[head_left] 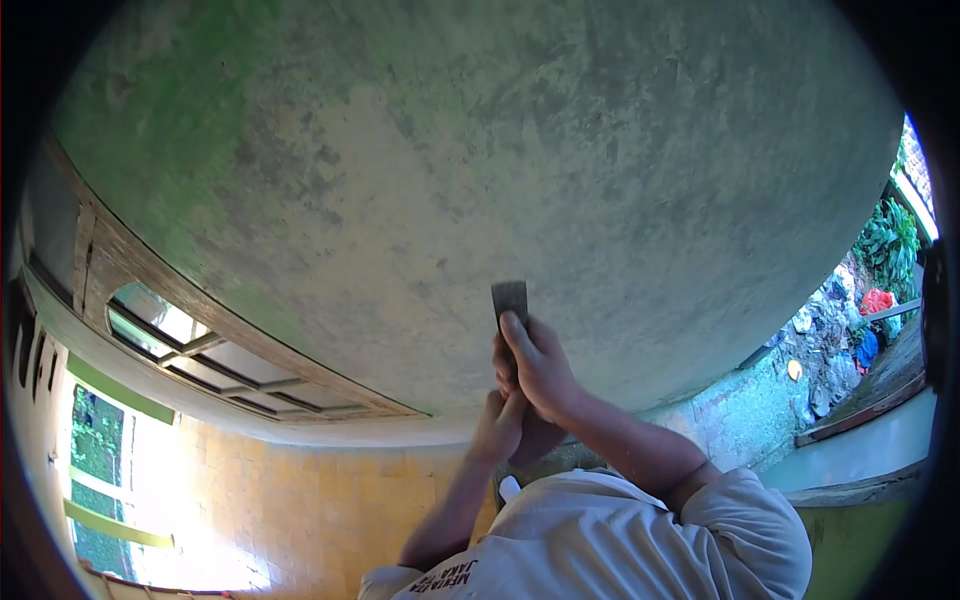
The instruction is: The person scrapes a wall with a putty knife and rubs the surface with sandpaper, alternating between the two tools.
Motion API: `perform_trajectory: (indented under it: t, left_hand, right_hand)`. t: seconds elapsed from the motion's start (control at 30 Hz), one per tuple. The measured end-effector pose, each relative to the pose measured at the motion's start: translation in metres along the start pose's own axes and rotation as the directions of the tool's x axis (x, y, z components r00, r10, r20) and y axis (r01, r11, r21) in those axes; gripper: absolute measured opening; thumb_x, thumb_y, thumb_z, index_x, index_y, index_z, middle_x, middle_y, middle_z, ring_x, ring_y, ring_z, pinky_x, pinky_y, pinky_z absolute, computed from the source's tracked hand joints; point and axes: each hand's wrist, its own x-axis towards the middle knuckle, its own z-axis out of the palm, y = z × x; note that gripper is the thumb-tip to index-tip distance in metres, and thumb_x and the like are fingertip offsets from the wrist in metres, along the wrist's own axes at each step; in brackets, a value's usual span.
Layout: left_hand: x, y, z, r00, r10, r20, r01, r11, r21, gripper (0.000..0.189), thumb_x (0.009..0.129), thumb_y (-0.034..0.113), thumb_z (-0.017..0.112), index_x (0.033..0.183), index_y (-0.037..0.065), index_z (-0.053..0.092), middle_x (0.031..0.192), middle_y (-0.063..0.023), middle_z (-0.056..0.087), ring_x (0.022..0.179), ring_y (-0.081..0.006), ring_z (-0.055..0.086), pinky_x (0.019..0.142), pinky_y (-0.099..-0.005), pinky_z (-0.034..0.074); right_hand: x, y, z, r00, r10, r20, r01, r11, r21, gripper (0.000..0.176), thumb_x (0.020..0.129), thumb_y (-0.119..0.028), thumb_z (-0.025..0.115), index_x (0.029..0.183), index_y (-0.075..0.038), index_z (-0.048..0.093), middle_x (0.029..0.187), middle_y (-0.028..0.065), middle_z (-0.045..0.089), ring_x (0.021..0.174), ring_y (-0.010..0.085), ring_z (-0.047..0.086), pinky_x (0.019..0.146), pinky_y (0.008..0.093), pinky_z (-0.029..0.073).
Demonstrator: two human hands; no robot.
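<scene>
A flat grey scraper-like blade (pixel 509 297) points up from my hands in front of a large mottled wall (pixel 560 180) with green and bare grey patches. My right hand (pixel 535 365) is closed around the tool just below the blade, its thumb lying along it. My left hand (pixel 501 425) is closed lower down, directly beneath the right hand; it seems to grip the lower end of the tool, whose handle is hidden by the fingers. Whether the blade touches the wall cannot be made out.
A wooden-framed window (pixel 200 350) is set in the wall at the left. Yellowish floor tiles (pixel 310 500) lie below it, beside a bright opening. At the right, beyond a pale ledge (pixel 850 465), are rubble and plants (pixel 888 240).
</scene>
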Motion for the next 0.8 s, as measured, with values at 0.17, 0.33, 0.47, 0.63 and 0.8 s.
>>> perform_trajectory:
  t: [0.17, 0.33, 0.47, 0.63, 0.8]
  left_hand:
    - [0.005, -0.006, 0.001, 0.997, -0.071, -0.010, 0.068, 0.984, -0.166, 0.034, 0.097, 0.027, 0.046, 0.105, -0.005, 0.057, 0.095, -0.0020, 0.059, 0.091, -0.0064, 0.050, 0.078, -0.0245, 0.042]
    - [0.020, 0.019, 0.000, 0.999, 0.003, -0.037, -0.009, 0.988, -0.154, 0.039, 0.098, 0.030, 0.045, 0.106, -0.005, 0.057, 0.095, -0.0031, 0.060, 0.089, -0.0065, 0.050, 0.076, -0.0242, 0.042]
    - [0.032, 0.041, -0.012, 1.000, 0.002, 0.001, -0.002, 0.995, 0.101, 0.040, 0.098, 0.032, 0.044, 0.104, -0.005, 0.058, 0.092, -0.0027, 0.061, 0.086, -0.0063, 0.050, 0.074, -0.0249, 0.042]
    - [0.011, 0.037, 0.003, 0.995, 0.075, -0.059, -0.072, 0.996, 0.055, 0.040, 0.098, 0.032, 0.044, 0.098, -0.005, 0.060, 0.087, -0.0021, 0.061, 0.082, -0.0057, 0.050, 0.070, -0.0250, 0.042]
    - [0.030, 0.045, -0.001, 0.999, 0.023, -0.041, -0.025, 0.998, -0.063, 0.039, 0.098, 0.031, 0.043, 0.100, -0.005, 0.059, 0.087, -0.0019, 0.061, 0.082, -0.0052, 0.050, 0.070, -0.0242, 0.042]
  right_hand:
    - [0.005, 0.010, -0.007, 0.998, 0.061, 0.008, -0.062, 0.997, 0.051, 0.035, 0.097, -0.038, 0.044, 0.084, -0.006, 0.046, 0.058, 0.0013, 0.046, 0.045, 0.0104, 0.042, 0.043, 0.0264, 0.037]
    - [0.017, -0.004, -0.001, 0.998, 0.023, 0.057, -0.029, 0.994, 0.107, 0.034, 0.097, -0.039, 0.044, 0.088, -0.006, 0.046, 0.061, 0.0009, 0.045, 0.049, 0.0110, 0.042, 0.048, 0.0271, 0.039]
    - [0.027, -0.028, 0.011, 0.998, -0.013, 0.067, 0.003, 0.990, 0.140, 0.034, 0.097, -0.039, 0.044, 0.090, -0.006, 0.045, 0.060, 0.0005, 0.044, 0.049, 0.0103, 0.042, 0.048, 0.0262, 0.037]
    - [0.008, -0.025, 0.014, 0.996, 0.007, 0.084, -0.018, 0.992, 0.124, 0.034, 0.097, -0.039, 0.044, 0.090, -0.007, 0.045, 0.059, 0.0003, 0.043, 0.047, 0.0102, 0.041, 0.046, 0.0257, 0.036]
    - [0.025, -0.032, 0.015, 0.998, 0.019, 0.056, -0.025, 0.993, 0.113, 0.032, 0.097, -0.038, 0.045, 0.088, -0.007, 0.045, 0.058, -0.0001, 0.042, 0.046, 0.0104, 0.042, 0.045, 0.0263, 0.037]
